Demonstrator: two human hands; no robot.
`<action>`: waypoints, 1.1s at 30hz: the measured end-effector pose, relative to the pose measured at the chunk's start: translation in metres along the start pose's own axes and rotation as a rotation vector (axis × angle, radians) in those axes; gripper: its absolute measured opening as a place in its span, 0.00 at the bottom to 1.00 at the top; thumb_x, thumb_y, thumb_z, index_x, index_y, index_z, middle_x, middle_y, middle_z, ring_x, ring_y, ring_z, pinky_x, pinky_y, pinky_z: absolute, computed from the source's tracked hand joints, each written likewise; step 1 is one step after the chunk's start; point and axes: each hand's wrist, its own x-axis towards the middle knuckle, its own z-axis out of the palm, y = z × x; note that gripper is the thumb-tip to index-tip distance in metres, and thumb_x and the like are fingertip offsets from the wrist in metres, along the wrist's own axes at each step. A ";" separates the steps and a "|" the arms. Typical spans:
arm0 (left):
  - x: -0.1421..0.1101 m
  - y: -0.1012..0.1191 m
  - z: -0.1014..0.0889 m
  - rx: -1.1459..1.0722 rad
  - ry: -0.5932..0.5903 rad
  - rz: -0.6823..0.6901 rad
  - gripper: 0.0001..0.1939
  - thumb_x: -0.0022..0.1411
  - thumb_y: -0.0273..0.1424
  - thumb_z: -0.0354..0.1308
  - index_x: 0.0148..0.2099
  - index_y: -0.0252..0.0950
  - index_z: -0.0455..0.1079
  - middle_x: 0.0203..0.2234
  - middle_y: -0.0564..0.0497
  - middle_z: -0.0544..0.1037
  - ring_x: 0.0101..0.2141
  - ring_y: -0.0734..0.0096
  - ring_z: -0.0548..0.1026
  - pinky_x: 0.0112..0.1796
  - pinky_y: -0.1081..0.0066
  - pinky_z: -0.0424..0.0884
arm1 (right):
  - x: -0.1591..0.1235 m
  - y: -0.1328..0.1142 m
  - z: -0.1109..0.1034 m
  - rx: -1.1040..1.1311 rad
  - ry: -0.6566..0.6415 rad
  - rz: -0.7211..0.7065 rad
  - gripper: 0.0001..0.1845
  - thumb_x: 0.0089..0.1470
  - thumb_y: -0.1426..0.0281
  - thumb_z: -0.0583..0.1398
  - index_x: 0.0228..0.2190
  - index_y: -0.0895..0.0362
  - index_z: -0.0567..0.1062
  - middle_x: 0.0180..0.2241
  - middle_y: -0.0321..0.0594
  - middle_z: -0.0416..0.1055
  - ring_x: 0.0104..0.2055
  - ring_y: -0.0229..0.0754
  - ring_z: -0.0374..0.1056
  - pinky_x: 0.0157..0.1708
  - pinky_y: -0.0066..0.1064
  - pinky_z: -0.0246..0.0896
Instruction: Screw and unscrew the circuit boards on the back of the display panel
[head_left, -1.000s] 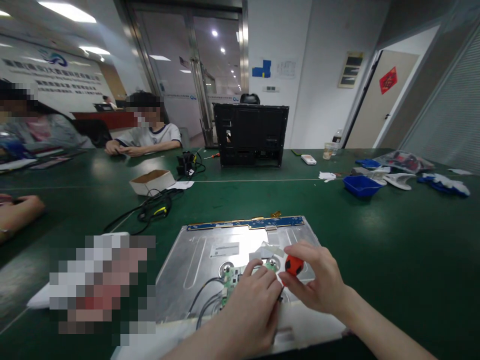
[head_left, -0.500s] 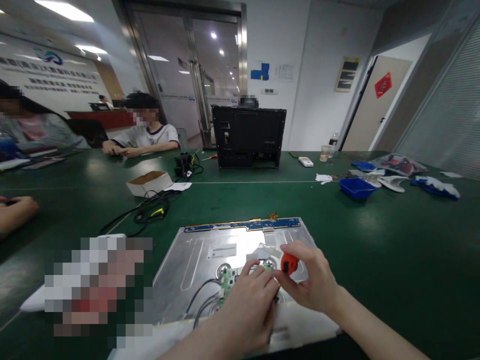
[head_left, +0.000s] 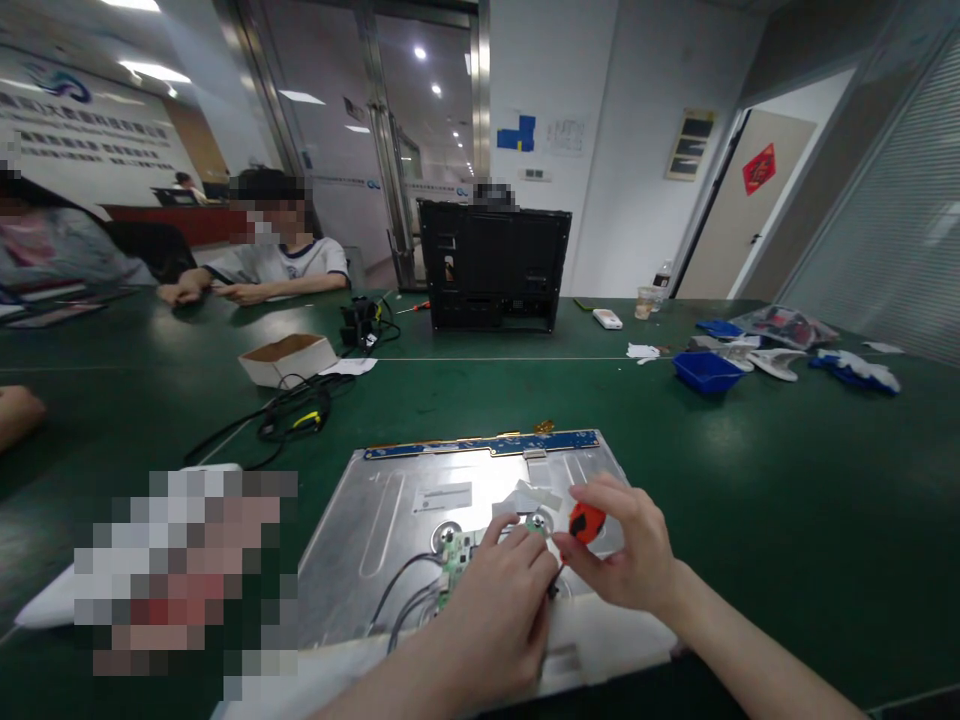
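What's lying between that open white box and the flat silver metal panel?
The head view shows tangled black cables with a yellow piece on the green tabletop between the white box and silver panel.

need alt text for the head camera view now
A person's right hand grips an orange-and-black screwdriver over a metal-backed display panel, while the left hand covers part of its green circuit board. Beyond, on the green table, sit a black monitor housing and blue tray.
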 end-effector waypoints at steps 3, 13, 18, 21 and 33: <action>0.000 0.001 -0.002 -0.021 -0.010 -0.011 0.07 0.58 0.27 0.53 0.40 0.38 0.68 0.37 0.47 0.76 0.41 0.59 0.72 0.56 0.53 0.56 | 0.000 0.003 0.000 0.013 -0.009 -0.003 0.20 0.56 0.69 0.60 0.50 0.54 0.64 0.23 0.31 0.69 0.21 0.36 0.64 0.19 0.25 0.59; 0.002 0.001 -0.001 0.011 -0.020 -0.016 0.05 0.57 0.28 0.54 0.38 0.37 0.68 0.37 0.48 0.75 0.41 0.59 0.71 0.56 0.53 0.55 | 0.005 0.001 -0.004 0.006 -0.019 0.009 0.24 0.54 0.76 0.54 0.54 0.57 0.63 0.29 0.38 0.72 0.28 0.40 0.69 0.24 0.30 0.65; 0.002 0.000 0.000 0.003 -0.031 -0.021 0.09 0.56 0.27 0.54 0.41 0.37 0.68 0.39 0.46 0.75 0.43 0.57 0.71 0.56 0.51 0.55 | 0.002 0.004 0.001 -0.068 0.051 -0.008 0.19 0.55 0.70 0.59 0.49 0.53 0.64 0.23 0.31 0.66 0.22 0.38 0.64 0.19 0.27 0.59; 0.002 0.000 0.001 -0.014 -0.018 -0.023 0.09 0.55 0.27 0.54 0.40 0.37 0.68 0.38 0.46 0.75 0.43 0.57 0.71 0.57 0.51 0.55 | 0.003 0.002 0.001 -0.050 0.012 -0.017 0.19 0.58 0.67 0.57 0.51 0.54 0.64 0.24 0.33 0.68 0.22 0.38 0.65 0.19 0.28 0.60; 0.000 -0.002 0.002 0.010 -0.008 0.017 0.10 0.58 0.27 0.53 0.43 0.38 0.68 0.39 0.46 0.75 0.43 0.56 0.72 0.57 0.50 0.54 | 0.004 0.001 0.004 -0.029 0.015 -0.014 0.22 0.55 0.74 0.55 0.52 0.56 0.62 0.24 0.33 0.68 0.23 0.38 0.65 0.19 0.28 0.61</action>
